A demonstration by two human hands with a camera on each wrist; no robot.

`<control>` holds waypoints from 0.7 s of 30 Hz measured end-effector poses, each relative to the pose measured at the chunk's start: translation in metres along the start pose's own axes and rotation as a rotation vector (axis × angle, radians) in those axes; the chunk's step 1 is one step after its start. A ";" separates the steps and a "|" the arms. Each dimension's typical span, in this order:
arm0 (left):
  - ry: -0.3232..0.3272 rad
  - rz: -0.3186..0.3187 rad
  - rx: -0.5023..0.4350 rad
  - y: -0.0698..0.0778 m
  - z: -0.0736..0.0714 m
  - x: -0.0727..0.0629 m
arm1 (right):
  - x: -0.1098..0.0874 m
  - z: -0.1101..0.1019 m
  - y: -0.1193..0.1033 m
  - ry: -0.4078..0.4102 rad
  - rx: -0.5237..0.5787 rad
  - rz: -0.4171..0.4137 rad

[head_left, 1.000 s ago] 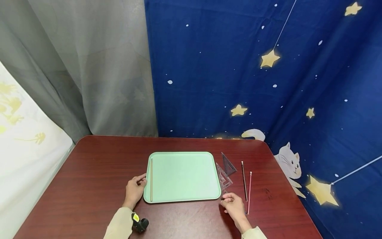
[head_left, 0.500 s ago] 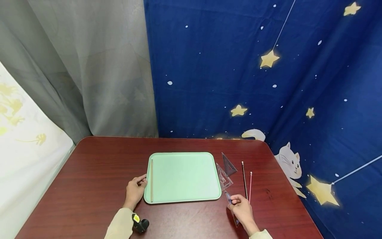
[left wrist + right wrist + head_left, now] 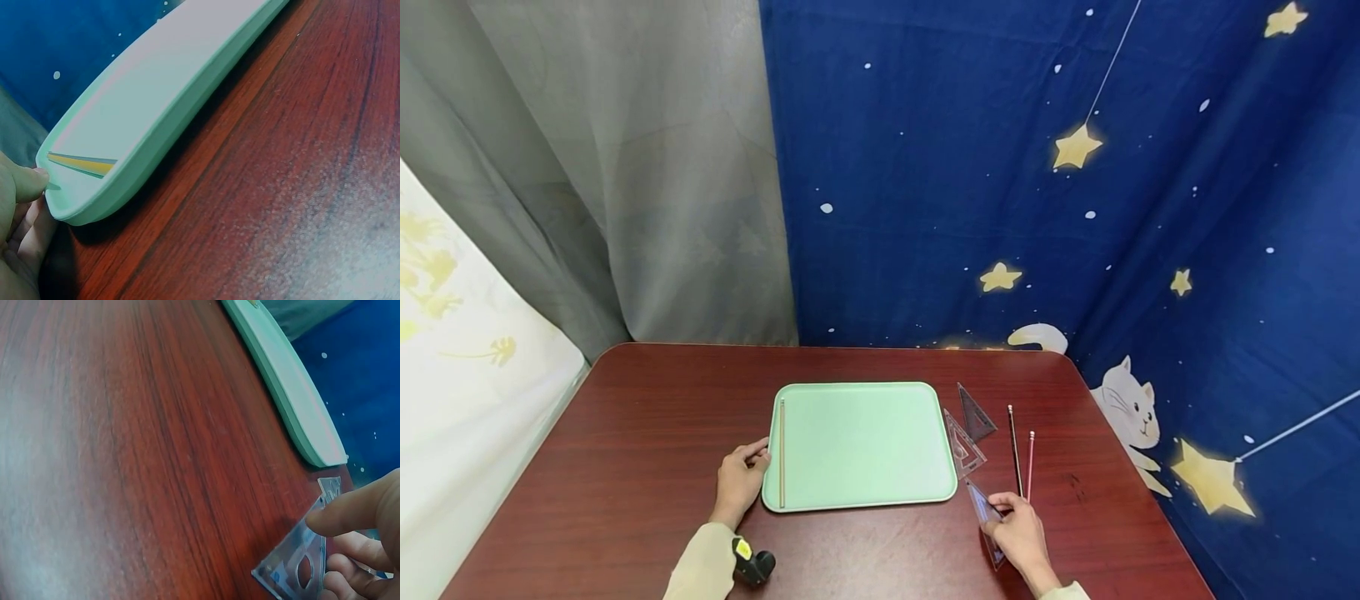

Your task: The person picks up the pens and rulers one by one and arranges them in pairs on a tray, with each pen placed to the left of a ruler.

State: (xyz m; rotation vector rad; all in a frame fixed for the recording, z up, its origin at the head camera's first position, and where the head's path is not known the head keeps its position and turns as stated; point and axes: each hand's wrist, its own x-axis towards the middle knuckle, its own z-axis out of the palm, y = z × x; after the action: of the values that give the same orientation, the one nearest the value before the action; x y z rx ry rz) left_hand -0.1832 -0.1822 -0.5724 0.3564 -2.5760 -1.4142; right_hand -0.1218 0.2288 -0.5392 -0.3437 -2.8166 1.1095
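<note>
A pale green tray [image 3: 865, 446] lies on the table, with a yellow-and-dark pencil [image 3: 782, 454] along its left side. My left hand [image 3: 741, 479] holds the tray's left edge; in the left wrist view the thumb [image 3: 31, 182] lies on the rim and the other fingers are outside it. Near the tray's front right corner, my right hand [image 3: 1018, 529] pinches a clear set square [image 3: 290, 565] between thumb and fingers, which cover part of it. Two more set squares lie just beyond: a clear one [image 3: 962, 450] beside the tray's right edge and a darker one [image 3: 976, 417] behind.
A black pencil [image 3: 1014, 450] and a pink pencil [image 3: 1031, 458] lie to the right, their near ends hidden by the right hand. A small black device [image 3: 752, 565] is at the left cuff. Curtains [image 3: 925, 167] hang behind the table [image 3: 685, 400].
My right hand has shifted to the right, away from the tray's corner, and more of the set square in its fingers shows. The left hand and the tray have stayed put.
</note>
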 end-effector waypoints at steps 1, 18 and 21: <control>-0.003 -0.001 -0.001 0.000 0.000 0.000 | 0.000 0.000 0.001 0.002 -0.007 -0.004; -0.013 -0.015 -0.005 0.002 -0.001 -0.001 | 0.000 -0.004 0.003 -0.040 -0.091 -0.015; -0.008 -0.012 0.001 0.001 -0.001 -0.001 | 0.000 -0.004 0.003 -0.045 -0.101 -0.009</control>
State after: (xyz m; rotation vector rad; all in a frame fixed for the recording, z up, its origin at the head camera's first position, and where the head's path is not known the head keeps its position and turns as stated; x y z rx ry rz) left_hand -0.1821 -0.1819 -0.5710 0.3681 -2.5857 -1.4211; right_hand -0.1205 0.2337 -0.5386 -0.3177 -2.9178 0.9878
